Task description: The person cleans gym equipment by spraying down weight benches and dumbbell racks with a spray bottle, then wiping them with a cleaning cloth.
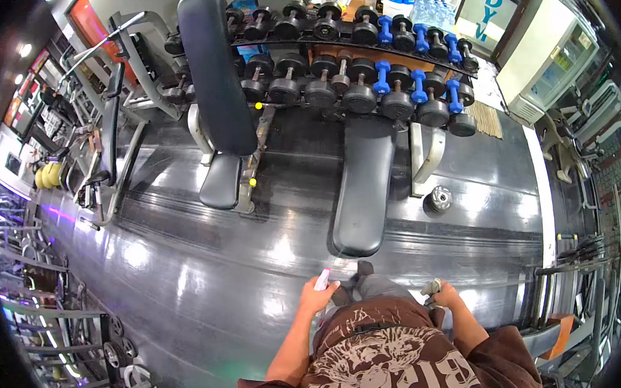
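Observation:
My left hand (317, 295) is closed around a small white and pink object (323, 279), held low in front of my body. To the right, my right hand (445, 294) is closed on a crumpled greyish cloth (431, 287) beside my hip. Both hands are apart from each other, near my brown printed shirt (384, 353). Just ahead of my feet is the end of a flat black bench (364, 191).
A two-tier rack (280, 41) of black and blue dumbbells stands ahead. An upright padded bench (214, 79) is at the left of it. On the floor (186, 258) lies a round metal weight (440, 199). A glass-door fridge (554, 58) stands at the right.

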Action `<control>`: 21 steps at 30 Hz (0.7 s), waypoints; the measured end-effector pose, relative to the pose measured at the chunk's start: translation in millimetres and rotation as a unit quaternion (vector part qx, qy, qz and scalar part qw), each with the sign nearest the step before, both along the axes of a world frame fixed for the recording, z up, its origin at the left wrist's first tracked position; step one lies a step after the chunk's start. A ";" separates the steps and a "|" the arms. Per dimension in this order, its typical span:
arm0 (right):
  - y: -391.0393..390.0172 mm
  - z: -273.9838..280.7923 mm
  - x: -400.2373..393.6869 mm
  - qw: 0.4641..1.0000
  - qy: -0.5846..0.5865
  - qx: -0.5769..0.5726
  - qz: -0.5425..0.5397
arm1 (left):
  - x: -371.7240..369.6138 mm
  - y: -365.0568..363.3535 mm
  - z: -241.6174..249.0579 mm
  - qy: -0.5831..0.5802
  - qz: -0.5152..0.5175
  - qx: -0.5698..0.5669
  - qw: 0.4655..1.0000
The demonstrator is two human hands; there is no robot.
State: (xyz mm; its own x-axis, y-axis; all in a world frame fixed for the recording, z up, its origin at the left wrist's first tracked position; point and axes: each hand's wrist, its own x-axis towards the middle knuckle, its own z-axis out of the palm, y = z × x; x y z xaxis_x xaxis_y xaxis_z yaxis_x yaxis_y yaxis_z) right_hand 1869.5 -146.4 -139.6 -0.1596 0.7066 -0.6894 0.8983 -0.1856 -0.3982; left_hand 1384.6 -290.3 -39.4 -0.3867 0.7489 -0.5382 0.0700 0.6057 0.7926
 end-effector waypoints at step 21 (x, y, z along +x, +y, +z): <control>127.9 44.2 55.3 0.997 -0.062 0.052 -0.020 | 68.8 89.9 -30.9 0.012 0.080 -0.010 0.997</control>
